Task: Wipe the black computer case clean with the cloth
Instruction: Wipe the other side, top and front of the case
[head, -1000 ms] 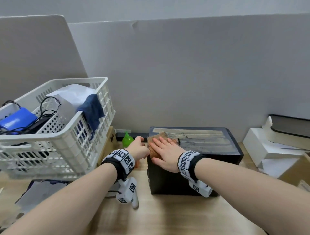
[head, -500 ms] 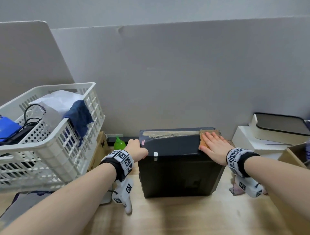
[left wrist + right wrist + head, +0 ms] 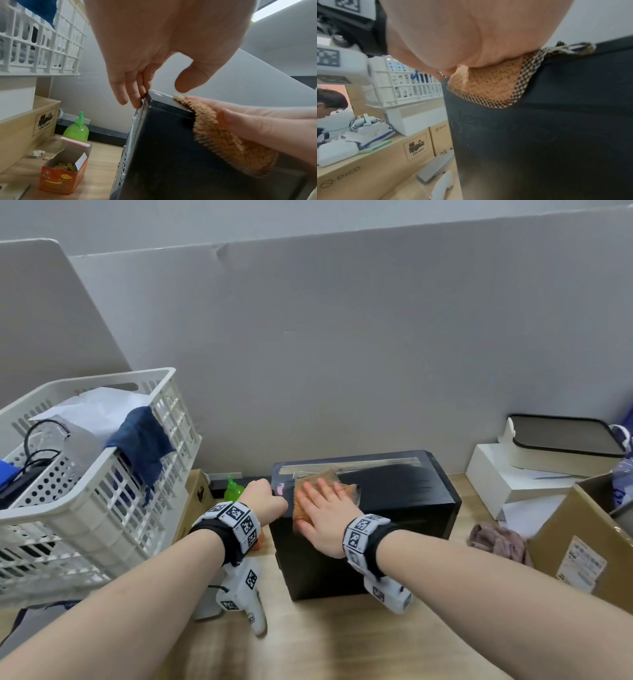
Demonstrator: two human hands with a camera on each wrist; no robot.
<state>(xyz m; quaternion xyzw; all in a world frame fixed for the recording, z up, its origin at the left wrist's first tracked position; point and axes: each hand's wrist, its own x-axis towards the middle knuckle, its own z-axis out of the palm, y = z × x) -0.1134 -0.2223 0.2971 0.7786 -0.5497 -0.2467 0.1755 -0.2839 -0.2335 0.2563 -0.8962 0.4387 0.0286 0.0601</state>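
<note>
The black computer case (image 3: 394,494) stands on the wooden table, just in front of the grey partition. An orange-brown cloth (image 3: 301,501) with a mesh border lies on its top near the left front edge and drapes over that edge. My right hand (image 3: 325,511) presses flat on the cloth, fingers straight. My left hand (image 3: 262,498) grips the case's top left edge. In the left wrist view its fingers (image 3: 135,100) lie against the perforated side of the case (image 3: 163,148), with the thumb over the top. In the right wrist view the cloth (image 3: 488,86) hangs under my palm on the case (image 3: 539,135).
A white plastic basket (image 3: 113,460) holding cables and a blue rag stands at the left. A green bottle (image 3: 233,489) and an open orange carton (image 3: 63,175) sit left of the case. At the right are a cardboard box (image 3: 582,542), white boxes (image 3: 507,474) and a purple rag (image 3: 496,539).
My right hand slid the cloth from the left end to the right end of the case top, then back to the left front edge. My left hand stayed on the left corner.
</note>
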